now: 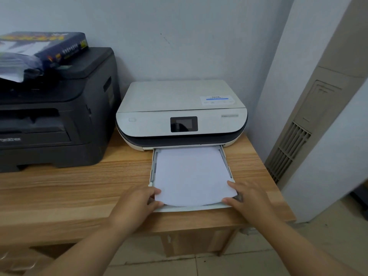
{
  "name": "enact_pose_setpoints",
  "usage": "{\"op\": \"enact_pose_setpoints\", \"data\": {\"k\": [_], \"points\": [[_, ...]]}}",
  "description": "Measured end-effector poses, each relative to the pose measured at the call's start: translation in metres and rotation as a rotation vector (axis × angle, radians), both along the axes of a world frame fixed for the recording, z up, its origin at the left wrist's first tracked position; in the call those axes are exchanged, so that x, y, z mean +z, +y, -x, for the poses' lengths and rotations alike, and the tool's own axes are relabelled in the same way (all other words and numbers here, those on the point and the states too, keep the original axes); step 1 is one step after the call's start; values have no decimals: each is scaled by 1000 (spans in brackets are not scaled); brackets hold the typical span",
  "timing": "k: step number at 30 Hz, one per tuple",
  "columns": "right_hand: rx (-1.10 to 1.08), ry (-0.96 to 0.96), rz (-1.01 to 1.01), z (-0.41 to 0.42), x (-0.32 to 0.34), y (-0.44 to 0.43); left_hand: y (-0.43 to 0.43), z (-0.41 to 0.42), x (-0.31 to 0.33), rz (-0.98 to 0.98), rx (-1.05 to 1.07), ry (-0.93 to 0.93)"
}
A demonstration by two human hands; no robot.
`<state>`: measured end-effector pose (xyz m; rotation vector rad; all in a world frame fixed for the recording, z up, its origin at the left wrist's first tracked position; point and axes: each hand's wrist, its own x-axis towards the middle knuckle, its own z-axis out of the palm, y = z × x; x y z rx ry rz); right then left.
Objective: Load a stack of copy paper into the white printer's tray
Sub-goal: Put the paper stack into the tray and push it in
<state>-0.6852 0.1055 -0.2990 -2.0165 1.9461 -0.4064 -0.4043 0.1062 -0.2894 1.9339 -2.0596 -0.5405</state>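
The white printer (pixel 181 108) sits on a wooden table with its tray (pixel 191 208) pulled out toward me. A stack of white copy paper (pixel 191 174) lies in the tray, its near edge lifted slightly and bowed. My left hand (pixel 137 202) pinches the stack's near left corner, thumb on top. At the near right corner my right hand (pixel 249 198) holds the stack, fingers resting on its top edge.
A black printer (pixel 53 120) stands to the left, with an opened dark ream wrapper (pixel 43 48) on top. The wooden table (pixel 59 188) ends just right of the tray. A beige floor-standing air conditioner (pixel 310 124) rises at the right. Cardboard boxes sit under the table.
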Motion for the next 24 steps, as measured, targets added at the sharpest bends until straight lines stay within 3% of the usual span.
{"op": "enact_pose_setpoints", "data": {"k": [8,11,16,24], "points": [[78,234,7,-2,1,-10,-6,-4,-7,154,-122,-222],[48,171,-43,-3,2,-12,-7,-5,-11,140,-81,-147],[56,6,-150,-2,13,-17,-9,-4,-9,-15,-3,151],[104,166,-210,2,24,-23,-13,-6,-11,-85,-1,64]]}}
